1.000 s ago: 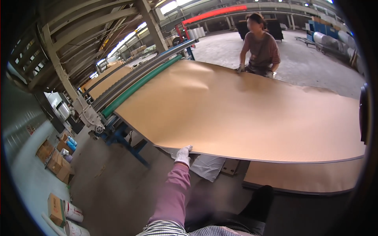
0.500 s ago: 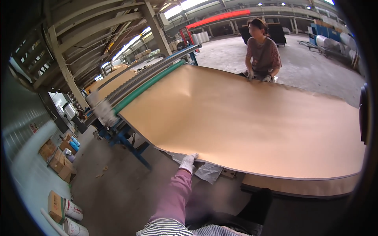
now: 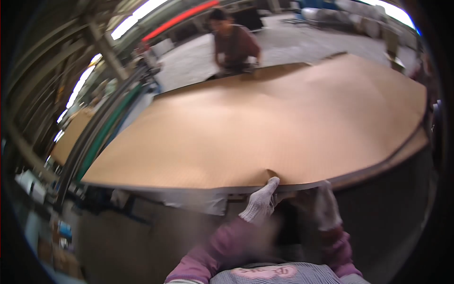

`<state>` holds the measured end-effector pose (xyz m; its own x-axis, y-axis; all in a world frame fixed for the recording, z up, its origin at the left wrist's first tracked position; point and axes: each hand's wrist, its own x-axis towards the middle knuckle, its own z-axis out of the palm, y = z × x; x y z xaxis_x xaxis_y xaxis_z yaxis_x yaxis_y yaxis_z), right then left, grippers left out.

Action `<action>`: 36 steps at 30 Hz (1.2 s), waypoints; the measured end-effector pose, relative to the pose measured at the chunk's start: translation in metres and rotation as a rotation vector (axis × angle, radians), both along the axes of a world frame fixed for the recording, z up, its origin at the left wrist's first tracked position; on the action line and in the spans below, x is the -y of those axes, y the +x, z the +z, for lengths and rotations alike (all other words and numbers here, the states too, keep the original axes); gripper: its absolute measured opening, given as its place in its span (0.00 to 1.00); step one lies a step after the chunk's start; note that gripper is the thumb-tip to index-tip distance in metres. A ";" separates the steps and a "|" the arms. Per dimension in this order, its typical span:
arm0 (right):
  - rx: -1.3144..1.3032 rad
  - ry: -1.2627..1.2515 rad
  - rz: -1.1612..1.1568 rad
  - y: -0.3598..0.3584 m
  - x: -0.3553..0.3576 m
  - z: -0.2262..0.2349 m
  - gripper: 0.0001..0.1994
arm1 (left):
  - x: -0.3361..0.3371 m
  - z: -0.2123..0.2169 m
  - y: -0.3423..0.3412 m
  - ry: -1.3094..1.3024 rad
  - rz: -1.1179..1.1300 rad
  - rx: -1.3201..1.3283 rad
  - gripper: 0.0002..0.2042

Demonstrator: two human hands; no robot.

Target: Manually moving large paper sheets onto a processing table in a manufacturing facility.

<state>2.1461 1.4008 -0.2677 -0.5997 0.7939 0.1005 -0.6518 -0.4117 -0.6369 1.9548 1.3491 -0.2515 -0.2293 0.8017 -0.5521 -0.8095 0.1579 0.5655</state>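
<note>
A large thin brown board (image 3: 265,128) spreads across most of the view, lying nearly flat. My left hand (image 3: 261,201), in a white knit glove, grips its near edge, with the thumb on top. My right hand (image 3: 326,206), also gloved, is under the same edge just to the right; its fingers are hidden beneath the board. Across the board another person (image 3: 234,45) in a dark red top holds the far edge with both hands.
A long roller machine with a green bar (image 3: 101,137) runs along the left. More brown boards are stacked underneath at the right (image 3: 416,142). Cardboard boxes (image 3: 59,246) lie on the grey floor at lower left. Open concrete floor (image 3: 302,38) stretches behind the other person.
The board has swung to the right and come closer to me. My right hand has come into view under the near edge beside my left hand. The view has shifted right.
</note>
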 end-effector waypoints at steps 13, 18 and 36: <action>0.232 -0.587 -0.648 0.200 -0.205 -0.147 0.28 | 0.058 -0.067 -0.132 -0.253 0.380 -0.298 0.12; 0.571 -0.585 -0.385 0.013 -0.079 -0.170 0.25 | 0.021 -0.155 -0.089 -0.160 0.251 -0.036 0.11; 0.887 -0.923 -0.259 0.006 -0.121 -0.401 0.11 | 0.049 -0.209 -0.172 -0.290 0.336 -0.038 0.08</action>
